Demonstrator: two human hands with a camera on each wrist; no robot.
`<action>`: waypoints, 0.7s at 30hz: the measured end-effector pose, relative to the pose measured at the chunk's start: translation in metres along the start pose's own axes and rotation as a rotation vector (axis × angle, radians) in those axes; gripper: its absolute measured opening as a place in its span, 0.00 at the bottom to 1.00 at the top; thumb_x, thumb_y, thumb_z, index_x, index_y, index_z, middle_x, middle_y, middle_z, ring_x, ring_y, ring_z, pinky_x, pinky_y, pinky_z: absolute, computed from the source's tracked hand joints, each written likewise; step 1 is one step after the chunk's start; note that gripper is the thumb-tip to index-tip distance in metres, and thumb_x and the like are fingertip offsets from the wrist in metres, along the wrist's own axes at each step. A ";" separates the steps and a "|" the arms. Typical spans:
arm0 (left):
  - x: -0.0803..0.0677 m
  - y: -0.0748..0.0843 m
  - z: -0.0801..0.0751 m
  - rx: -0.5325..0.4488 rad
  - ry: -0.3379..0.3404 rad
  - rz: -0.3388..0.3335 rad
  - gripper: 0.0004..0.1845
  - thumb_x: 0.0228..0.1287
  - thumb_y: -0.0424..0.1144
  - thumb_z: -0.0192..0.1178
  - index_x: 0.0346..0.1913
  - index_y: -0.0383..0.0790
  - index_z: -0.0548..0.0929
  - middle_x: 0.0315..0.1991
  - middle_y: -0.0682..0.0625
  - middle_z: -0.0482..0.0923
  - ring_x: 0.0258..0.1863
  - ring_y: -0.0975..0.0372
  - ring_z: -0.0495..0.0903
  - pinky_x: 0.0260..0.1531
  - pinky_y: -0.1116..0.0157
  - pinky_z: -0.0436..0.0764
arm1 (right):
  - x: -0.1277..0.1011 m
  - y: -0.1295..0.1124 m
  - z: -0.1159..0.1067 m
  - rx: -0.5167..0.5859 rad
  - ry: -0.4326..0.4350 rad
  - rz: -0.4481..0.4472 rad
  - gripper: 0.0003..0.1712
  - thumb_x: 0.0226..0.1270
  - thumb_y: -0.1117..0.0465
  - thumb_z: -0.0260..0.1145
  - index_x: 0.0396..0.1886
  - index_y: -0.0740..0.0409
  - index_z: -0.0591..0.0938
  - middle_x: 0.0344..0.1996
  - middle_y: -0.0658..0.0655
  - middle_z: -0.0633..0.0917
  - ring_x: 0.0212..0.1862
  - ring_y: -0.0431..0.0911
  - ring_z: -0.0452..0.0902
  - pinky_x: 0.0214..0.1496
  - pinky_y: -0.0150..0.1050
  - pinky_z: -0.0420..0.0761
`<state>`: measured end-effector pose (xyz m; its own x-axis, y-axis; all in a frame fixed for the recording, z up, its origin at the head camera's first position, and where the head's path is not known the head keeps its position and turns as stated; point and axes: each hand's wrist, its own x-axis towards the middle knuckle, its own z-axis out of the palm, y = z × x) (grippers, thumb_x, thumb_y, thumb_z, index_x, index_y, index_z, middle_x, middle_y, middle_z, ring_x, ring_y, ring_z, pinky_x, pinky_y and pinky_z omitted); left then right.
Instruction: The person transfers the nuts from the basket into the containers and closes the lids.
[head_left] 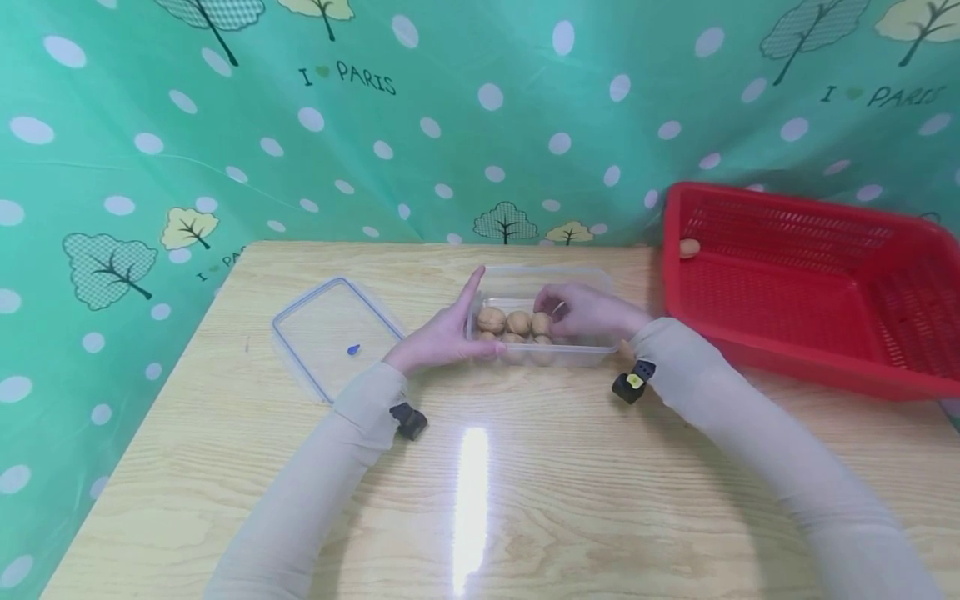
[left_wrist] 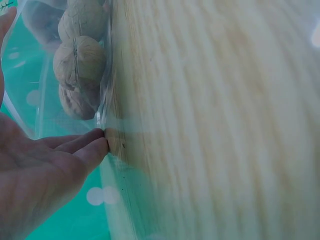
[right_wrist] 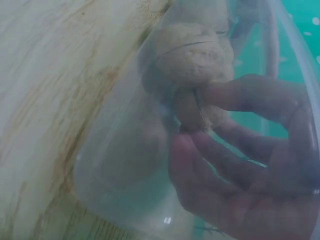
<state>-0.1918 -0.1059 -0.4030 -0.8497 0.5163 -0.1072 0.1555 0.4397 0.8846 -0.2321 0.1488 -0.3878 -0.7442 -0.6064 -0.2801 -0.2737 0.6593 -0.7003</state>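
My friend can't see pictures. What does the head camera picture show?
A person's right hand reaches into a clear box of walnuts while the left hand rests flat against its end. The box's lid lies left, a red basket right.

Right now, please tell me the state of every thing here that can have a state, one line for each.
Clear container: open, lid off, walnuts inside.
Lid: lying flat on the table, apart from the container.
Walnuts: whole, in shell.
Red basket: tilted; inside shows nothing.
Left hand: flat against the container's left end.
Right hand: inside the container, fingers pinching a walnut.
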 end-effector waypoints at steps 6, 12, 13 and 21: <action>0.008 -0.014 0.001 0.002 0.004 0.013 0.66 0.53 0.44 0.73 0.75 0.64 0.27 0.75 0.36 0.42 0.72 0.47 0.49 0.69 0.52 0.53 | -0.002 0.001 -0.003 0.007 -0.020 -0.009 0.20 0.59 0.69 0.64 0.53 0.60 0.77 0.51 0.61 0.79 0.54 0.55 0.75 0.60 0.52 0.73; 0.007 -0.013 0.002 0.013 0.005 0.009 0.66 0.53 0.46 0.74 0.75 0.66 0.26 0.75 0.35 0.42 0.72 0.46 0.49 0.69 0.50 0.53 | -0.004 0.000 -0.006 0.056 -0.035 0.016 0.24 0.63 0.67 0.64 0.59 0.61 0.74 0.57 0.62 0.76 0.58 0.57 0.73 0.62 0.53 0.71; 0.006 -0.012 0.002 0.016 0.005 0.007 0.66 0.53 0.46 0.73 0.74 0.66 0.26 0.75 0.35 0.42 0.72 0.46 0.49 0.69 0.50 0.53 | -0.005 0.000 -0.007 0.066 -0.029 0.009 0.25 0.63 0.67 0.64 0.60 0.63 0.73 0.58 0.63 0.75 0.59 0.57 0.72 0.61 0.53 0.72; 0.002 -0.005 0.001 0.015 0.003 -0.005 0.65 0.55 0.44 0.72 0.75 0.61 0.26 0.75 0.33 0.42 0.72 0.43 0.49 0.68 0.49 0.53 | -0.013 -0.003 -0.016 0.060 0.034 -0.100 0.24 0.62 0.71 0.64 0.58 0.68 0.74 0.57 0.66 0.76 0.57 0.58 0.75 0.57 0.51 0.76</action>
<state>-0.1945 -0.1066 -0.4083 -0.8522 0.5115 -0.1104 0.1587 0.4536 0.8770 -0.2315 0.1616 -0.3722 -0.7355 -0.6517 -0.1852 -0.3114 0.5680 -0.7619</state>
